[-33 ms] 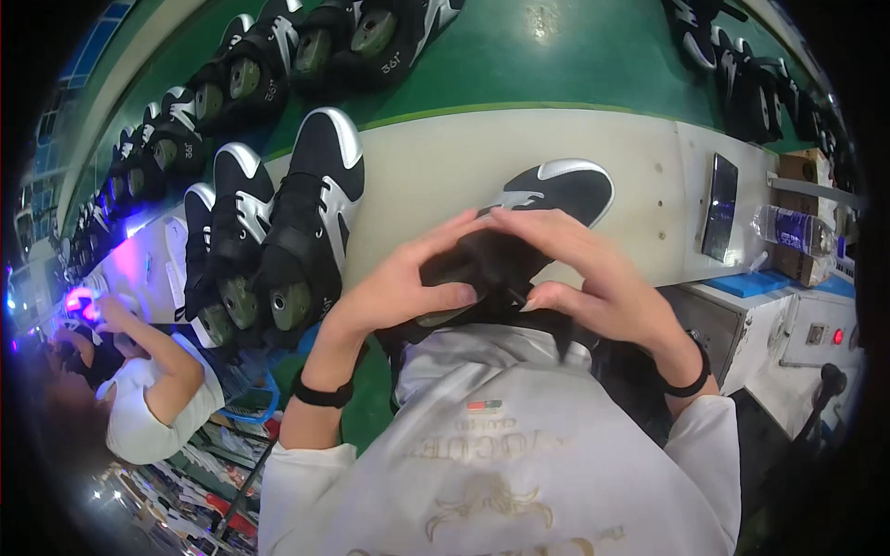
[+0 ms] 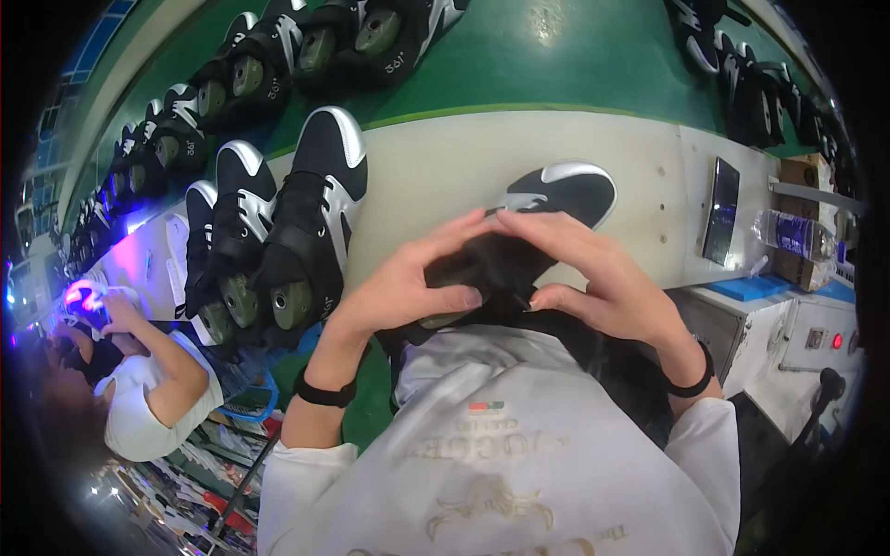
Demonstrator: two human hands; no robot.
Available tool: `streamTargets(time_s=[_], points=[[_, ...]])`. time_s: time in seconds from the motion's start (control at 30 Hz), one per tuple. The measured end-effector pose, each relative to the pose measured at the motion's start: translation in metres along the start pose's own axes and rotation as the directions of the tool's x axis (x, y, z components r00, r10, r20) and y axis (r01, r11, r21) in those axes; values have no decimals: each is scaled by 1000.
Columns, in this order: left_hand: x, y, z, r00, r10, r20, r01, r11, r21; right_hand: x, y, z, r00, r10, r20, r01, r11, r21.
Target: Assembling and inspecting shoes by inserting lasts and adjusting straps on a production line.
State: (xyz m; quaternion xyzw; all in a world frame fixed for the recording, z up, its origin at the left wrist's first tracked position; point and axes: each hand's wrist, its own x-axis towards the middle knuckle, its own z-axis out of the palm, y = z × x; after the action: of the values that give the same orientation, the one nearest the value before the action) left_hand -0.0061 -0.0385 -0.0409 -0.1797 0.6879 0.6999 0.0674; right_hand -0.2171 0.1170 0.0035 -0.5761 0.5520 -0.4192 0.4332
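Observation:
A black sneaker [image 2: 567,192] with a silver-white toe cap lies on the white bench at my front, its toe pointing away and to the right. My left hand [image 2: 405,281] is curled round the shoe's near left side, its thumb on the dark ankle part. From the right, my right hand [image 2: 607,289] grips the same shoe, with fingers over its top and the thumb at the collar. The fingertips of both hands almost meet over the lacing. My hands cover the middle of the shoe, and its heel end is partly hidden near my shirt.
Several matching sneakers [image 2: 311,213] on green lasts stand at the left of the white bench [image 2: 417,157]. More line the green conveyor [image 2: 528,65] beyond. At right lie a dark phone [image 2: 720,211] and a plastic bottle [image 2: 794,233]. A co-worker [image 2: 162,394] sits at far left.

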Motion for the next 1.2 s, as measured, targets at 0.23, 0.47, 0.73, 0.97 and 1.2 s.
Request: streamTargets(time_s=[0.23,0.47,0.73,0.97,1.2], points=[[14,-13,-9,999,5,-40,-16,956,-292,17,-3,-16,985,87,147,-85,996,-19],[10,-12,-1,886,240,-397,-79,921,382,28,-5,-10,970,31,243,10,986,-166],[-19,40,40,835,440,-331,-253,841,478,32,-3,-6,973,65,221,7,951,-310],[-12,24,41,728,551,-408,-163,717,678,0,-35,-50,950,29,311,53,967,-249],[-6,26,35,762,581,-285,-232,656,718,34,-15,-23,959,253,-130,-239,964,119]])
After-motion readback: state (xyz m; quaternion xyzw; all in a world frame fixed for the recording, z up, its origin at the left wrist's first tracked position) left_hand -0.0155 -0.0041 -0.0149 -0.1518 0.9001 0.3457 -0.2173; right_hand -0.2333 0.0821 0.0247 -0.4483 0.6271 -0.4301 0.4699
